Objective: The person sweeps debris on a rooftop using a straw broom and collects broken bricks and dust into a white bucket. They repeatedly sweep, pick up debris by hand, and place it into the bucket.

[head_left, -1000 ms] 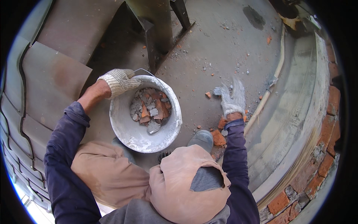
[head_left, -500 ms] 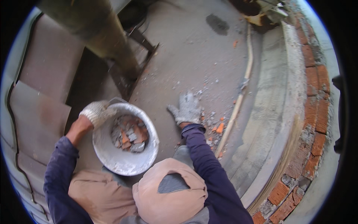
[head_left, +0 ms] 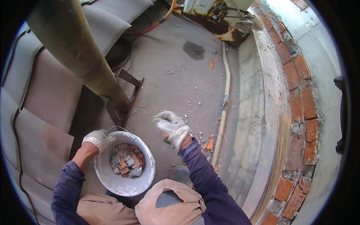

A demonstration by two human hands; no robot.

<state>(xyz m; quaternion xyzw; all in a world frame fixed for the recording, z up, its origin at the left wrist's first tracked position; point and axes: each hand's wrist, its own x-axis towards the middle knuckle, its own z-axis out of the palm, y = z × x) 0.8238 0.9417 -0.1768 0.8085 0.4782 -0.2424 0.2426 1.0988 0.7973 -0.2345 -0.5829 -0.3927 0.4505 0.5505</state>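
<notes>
A whitish, mortar-smeared bucket (head_left: 150, 170) stands tilted in front of my knees, with broken brick and grey mortar rubble (head_left: 125, 161) inside. My left hand (head_left: 98, 141), in a knitted white glove, is closed on the bucket's rim beside the thin wire handle (head_left: 119, 128). To the right of the bucket, my gloved right hand (head_left: 173, 128) is raised above the floor, its fingers curled and smeared by motion. A reddish-brown brick piece (head_left: 165, 135) shows under its fingers. Beneath that forearm lie orange brick bits (head_left: 210, 144) and grey crumbs.
A thick pipe post (head_left: 88, 60) rises at the left beside roof tiles (head_left: 48, 131). A pale thin pipe (head_left: 226, 86) runs along the floor's right side. Beyond it are a concrete ledge, a broom-like straw bundle (head_left: 279, 150) and a brick course (head_left: 296, 105). A rusty-bottomed unit (head_left: 219, 15) stands at the far end.
My right hand has lifted off the floor, where it lay spread over the rubble, and its fingers have curled. The left hand keeps hold of the bucket. The view has shifted.
</notes>
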